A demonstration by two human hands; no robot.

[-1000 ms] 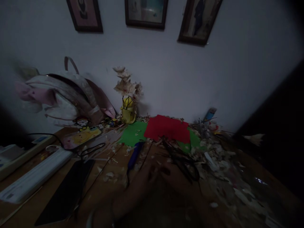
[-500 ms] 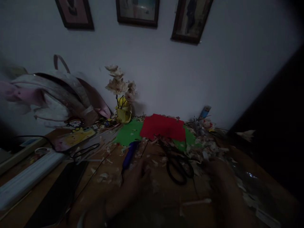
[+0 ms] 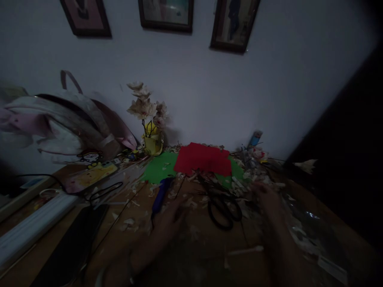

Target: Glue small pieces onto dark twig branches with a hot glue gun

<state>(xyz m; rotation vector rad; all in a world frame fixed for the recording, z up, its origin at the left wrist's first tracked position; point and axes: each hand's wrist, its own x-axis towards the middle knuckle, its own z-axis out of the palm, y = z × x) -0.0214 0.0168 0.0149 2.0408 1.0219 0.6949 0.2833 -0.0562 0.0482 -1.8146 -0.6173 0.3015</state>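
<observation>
Right hand (image 3: 266, 195) at scraps (image 3: 238, 184); left hand (image 3: 172, 217) beside blue tool (image 3: 159, 196); cannot tell either grip. Advisable: light pinch, clear of scissors (image 3: 215, 193).

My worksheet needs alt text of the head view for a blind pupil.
A person's right hand is by pale scraps on a dim, cluttered table; the left hand is beside a blue tool. Black-handled scissors lie between the hands, with red sheets and green sheets behind and flowers in a yellow pot near the wall.
</observation>
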